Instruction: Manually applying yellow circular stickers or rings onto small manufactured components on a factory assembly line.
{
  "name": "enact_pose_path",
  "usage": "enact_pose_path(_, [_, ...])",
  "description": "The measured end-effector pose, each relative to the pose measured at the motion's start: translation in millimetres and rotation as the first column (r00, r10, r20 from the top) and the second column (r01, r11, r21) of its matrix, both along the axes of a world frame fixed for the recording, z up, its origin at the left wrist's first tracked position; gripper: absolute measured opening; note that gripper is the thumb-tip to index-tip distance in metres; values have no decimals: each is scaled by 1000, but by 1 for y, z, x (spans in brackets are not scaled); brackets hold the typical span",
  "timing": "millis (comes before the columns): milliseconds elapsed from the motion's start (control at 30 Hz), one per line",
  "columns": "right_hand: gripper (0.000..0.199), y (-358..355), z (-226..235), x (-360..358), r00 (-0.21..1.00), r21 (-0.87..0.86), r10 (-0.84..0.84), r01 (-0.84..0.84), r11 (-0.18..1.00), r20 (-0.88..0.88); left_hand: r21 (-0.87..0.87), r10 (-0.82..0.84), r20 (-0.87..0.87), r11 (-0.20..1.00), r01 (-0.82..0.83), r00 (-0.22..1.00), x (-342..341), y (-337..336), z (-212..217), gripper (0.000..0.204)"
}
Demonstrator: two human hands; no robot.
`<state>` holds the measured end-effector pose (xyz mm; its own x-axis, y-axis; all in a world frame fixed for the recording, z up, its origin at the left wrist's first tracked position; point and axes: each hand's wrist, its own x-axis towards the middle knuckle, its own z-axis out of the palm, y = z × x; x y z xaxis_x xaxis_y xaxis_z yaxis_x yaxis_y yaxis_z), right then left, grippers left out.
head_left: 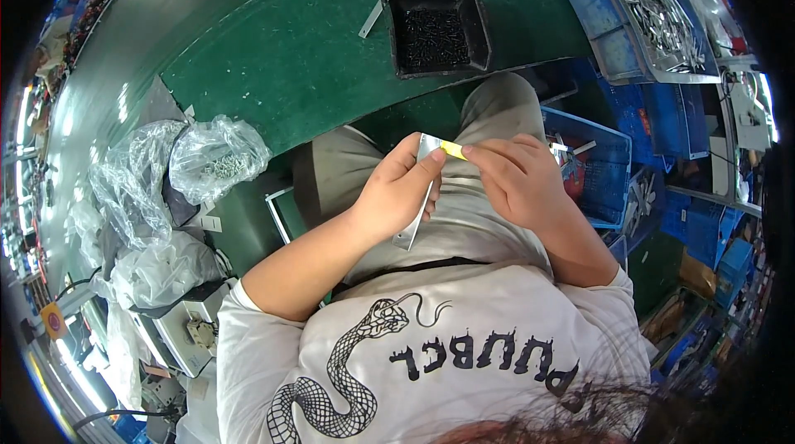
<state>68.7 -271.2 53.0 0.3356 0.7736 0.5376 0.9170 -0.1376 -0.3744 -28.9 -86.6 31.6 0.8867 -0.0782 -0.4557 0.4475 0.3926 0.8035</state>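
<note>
My left hand (402, 190) was clamped round a flat silvery metal strip (407, 236) above my pale-trousered lap (483, 224) — my right hand (520, 179) pinched a small yellow piece (452, 149) at its upper end. Beyond, on the scuffed green tabletop (298, 63), stood a black plastic bin (475, 26) of small dark parts (431, 36).

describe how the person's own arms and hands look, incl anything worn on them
The left hand and right hand are ungloved, with no watch or bracelet visible. The forearms are bare below white short sleeves; the white shirt bears a black snake print.
</note>
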Motion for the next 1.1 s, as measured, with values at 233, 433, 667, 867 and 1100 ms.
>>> enact_pose_path(233, [41,0,-3,0,1000,12,8,-8,1000,1,-37,31,81,999,-28,996,-2,0,-8,17])
enact_pose_path(433, [43,-1,-1,0,994,-58,34,-28,998,108,-106,36,33,994,-33,999,-1,4,1,16])
enact_pose_path(667, [45,-3,-1,-1,988,-66,9,1,998,151,-137,20,31,990,-15,999,0,8,8,21])
enact_pose_path(867, [41,-1,0,-2,977,-131,-51,80,988,205,-282,-10,16,959,14,1000,0,12,8,28])
enact_pose_path(1100, [36,-6,-4,3,959,-158,-43,91,983,281,-503,-57,-83,864,8,995,1,17,-2,31])
